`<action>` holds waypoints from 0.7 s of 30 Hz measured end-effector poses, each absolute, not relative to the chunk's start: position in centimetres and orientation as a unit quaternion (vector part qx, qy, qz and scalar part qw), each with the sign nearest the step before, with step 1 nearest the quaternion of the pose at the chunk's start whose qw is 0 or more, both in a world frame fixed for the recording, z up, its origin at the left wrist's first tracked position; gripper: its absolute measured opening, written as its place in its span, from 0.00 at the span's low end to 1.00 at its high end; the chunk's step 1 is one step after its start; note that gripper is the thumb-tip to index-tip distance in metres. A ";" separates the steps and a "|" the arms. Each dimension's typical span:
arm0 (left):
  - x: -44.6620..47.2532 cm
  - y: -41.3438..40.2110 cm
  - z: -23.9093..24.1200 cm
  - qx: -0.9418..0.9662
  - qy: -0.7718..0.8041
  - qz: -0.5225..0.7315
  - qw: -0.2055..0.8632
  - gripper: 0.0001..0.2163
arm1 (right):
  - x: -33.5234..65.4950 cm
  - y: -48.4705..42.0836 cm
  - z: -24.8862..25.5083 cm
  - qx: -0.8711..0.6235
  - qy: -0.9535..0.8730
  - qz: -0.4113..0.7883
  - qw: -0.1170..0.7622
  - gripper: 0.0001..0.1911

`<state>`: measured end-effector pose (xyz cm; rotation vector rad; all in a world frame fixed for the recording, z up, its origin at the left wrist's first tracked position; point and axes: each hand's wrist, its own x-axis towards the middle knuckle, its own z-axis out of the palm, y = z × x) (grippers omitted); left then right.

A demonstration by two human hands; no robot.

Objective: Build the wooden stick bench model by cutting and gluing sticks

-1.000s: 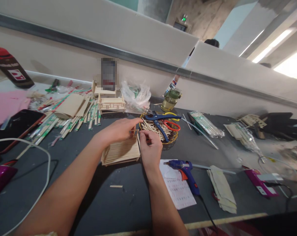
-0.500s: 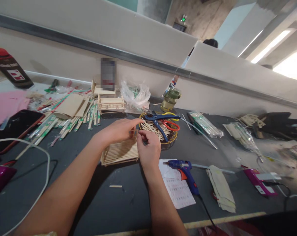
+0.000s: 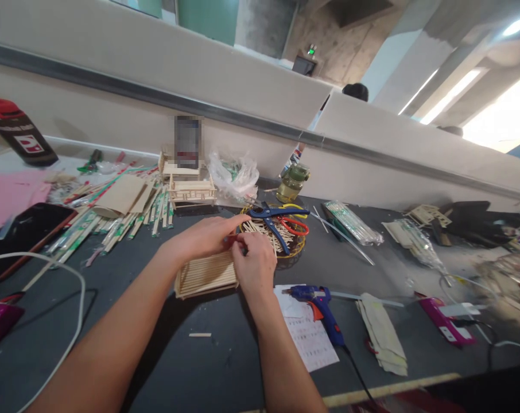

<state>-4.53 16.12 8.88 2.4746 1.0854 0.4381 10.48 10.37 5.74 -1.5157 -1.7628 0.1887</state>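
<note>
A small slatted model (image 3: 206,274) made of thin wooden sticks sits on the dark table in front of me. My left hand (image 3: 208,236) reaches over its far edge, fingers bent down behind it and partly hidden, thumb stretched to the right. At the far right corner, my right hand (image 3: 256,267) has its thumb and fingers pinched together against the model. Whatever lies between those fingertips is too small to make out. Just beyond the hands, a round basket (image 3: 303,244) holds cut sticks, blue-handled cutters (image 3: 272,215) and red-handled scissors (image 3: 295,225).
A blue glue gun (image 3: 318,298) lies on a paper sheet (image 3: 315,344) to the right, its cord trailing forward. Wrapped chopsticks (image 3: 113,226) and finished stick models (image 3: 193,192) are at the back left. A green bottle (image 3: 293,182) stands near the partition.
The view has tilted up slightly, so the table things sit a little lower and further left. My right hand has closed in towards my left fingertips at the model's corner.
</note>
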 end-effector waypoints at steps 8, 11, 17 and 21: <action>-5.2 16.2 11.3 0.873 0.320 0.293 0.223 0.10 | 11.8 11.1 8.8 -0.512 -0.558 0.316 0.572 0.08; -4.6 15.4 12.5 0.849 0.317 0.327 0.267 0.09 | 12.2 11.3 10.2 -0.493 -0.557 0.332 0.580 0.09; -3.4 14.0 13.3 0.804 0.356 0.369 0.301 0.09 | 13.7 11.5 11.4 -0.473 -0.622 0.339 0.523 0.11; -3.1 13.9 13.0 0.778 0.387 0.405 0.283 0.07 | 17.4 13.9 11.3 -0.491 -0.730 0.225 0.419 0.19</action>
